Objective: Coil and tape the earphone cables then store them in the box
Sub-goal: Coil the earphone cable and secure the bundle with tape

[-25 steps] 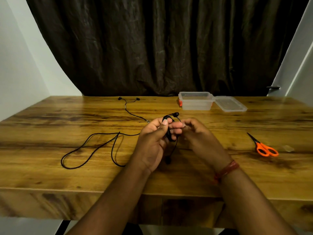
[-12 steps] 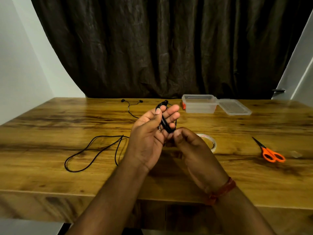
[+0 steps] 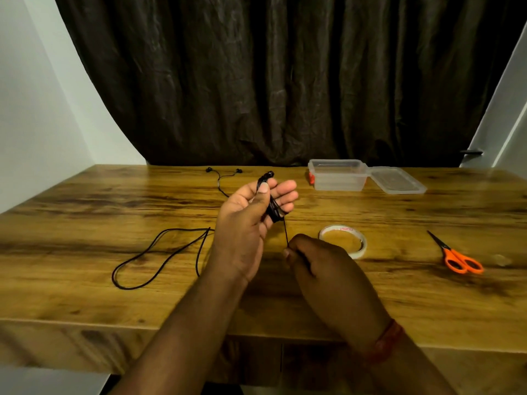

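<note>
Looks like a room in a home, set up as a makeshift work spot. Wood-grain table [image 3: 85, 212] pushed up against a dark crinkled curtain [image 3: 271, 81] that covers the wall behind the table. Plain white walls [image 3: 31, 109] either side of the curtain, door with a dark handle [image 3: 472, 151] past the table's far right corner. Household bits on the table: clear plastic box [image 3: 338, 175], tape roll [image 3: 343, 240], orange scissors [image 3: 459, 259].

A black earphone cable [image 3: 273, 208] is showing against the golden-brown, dark-grained wooden table [image 3: 85, 212]. At two o'clock a clear box [image 3: 338, 175] is showing a red clip; at three o'clock, orange-handled scissors [image 3: 456, 256] are lying beside whitish tape [image 3: 343, 240]. A dark brown curtain [image 3: 271, 81] is hanging behind.
</note>
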`<state>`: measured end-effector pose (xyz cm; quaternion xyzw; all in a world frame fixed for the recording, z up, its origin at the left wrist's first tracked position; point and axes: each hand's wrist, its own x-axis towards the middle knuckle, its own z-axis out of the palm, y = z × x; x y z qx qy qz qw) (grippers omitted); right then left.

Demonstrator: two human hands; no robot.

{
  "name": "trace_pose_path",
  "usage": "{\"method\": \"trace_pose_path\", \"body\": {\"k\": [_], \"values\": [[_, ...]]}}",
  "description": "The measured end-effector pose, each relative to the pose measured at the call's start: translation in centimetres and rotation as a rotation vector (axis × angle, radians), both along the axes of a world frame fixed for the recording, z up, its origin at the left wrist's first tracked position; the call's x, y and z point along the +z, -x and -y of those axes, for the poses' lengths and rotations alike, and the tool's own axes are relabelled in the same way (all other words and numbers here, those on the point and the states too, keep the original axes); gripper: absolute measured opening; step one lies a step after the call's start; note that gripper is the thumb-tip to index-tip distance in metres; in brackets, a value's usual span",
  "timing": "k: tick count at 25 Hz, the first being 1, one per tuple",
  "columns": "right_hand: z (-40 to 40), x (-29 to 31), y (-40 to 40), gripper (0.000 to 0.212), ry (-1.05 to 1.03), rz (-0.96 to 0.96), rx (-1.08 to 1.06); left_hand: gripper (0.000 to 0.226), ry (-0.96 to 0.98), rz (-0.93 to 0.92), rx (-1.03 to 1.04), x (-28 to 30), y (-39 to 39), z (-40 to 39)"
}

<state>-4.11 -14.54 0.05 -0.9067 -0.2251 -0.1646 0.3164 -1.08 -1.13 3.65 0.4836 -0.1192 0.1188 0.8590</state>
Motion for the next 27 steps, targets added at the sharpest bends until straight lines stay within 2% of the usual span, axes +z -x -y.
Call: {"method": "trace_pose_path", "body": {"k": [3,6,8,11,15,17,20,27], "values": [[0.4,2.1,0.9,0.015,0.209,0.153,-0.008,0.02,-0.231,-0.023,0.077,-1.2,0.2,0.4],[0.9,3.9,0.5,0.019,0.291,0.262,0.002,0.019,-0.445,-0.015,0.069,-2.6,0.9,0.9],[1.9,5.2,-0.6,0.017,0.31,0.31,-0.011,0.021,-0.515,0.0,0.026,-3.2,1.6,1.4],[3.3,5.7,-2.7,0.008,0.246,0.355,0.039,0.026,-0.526,0.002,-0.029,-3.2,2.1,1.8],[3.3,3.5,-3.7,0.003,-0.152,0.147,0.204,0.027,-0.458,-0.03,-0.076,-2.8,2.1,1.7],[3.4,2.6,-3.5,0.004,-0.257,0.105,0.212,0.025,-0.402,-0.064,-0.076,-2.7,2.3,1.9],[3.5,2.0,-3.1,0.011,-0.191,0.166,0.163,0.023,-0.385,-0.083,-0.05,-2.7,2.3,2.0],[3.7,2.3,-2.8,0.012,0.027,0.262,0.115,0.025,-0.467,-0.119,-0.105,-2.9,2.3,1.5]]}}
